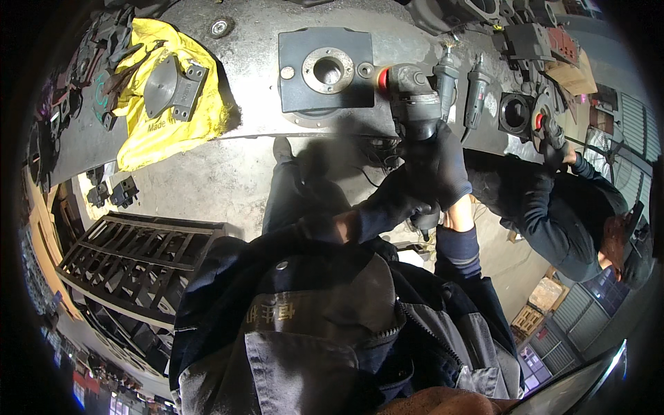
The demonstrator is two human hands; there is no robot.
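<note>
Both gloved hands, right [443,162] and left [394,200], grip the grinder [413,97], fingers wrapped shut around its body. Its red disc end sits at the right edge of the dark plate [325,69] on the bench [235,104]. Plate's bore ring looks bright, surrounding face dull: grinding appears partly done.

A yellow cloth [162,104] holds a grey bracket [169,86] (upper left); 2 idle grinders [460,83] lie on the workbench [242,104]; a co-worker [553,200] stands right.

Grey steel workbench [242,83] with square flanged plate [325,69], yellow cloth [166,131] under bracket casting [169,86], spare grinders [476,86].
</note>
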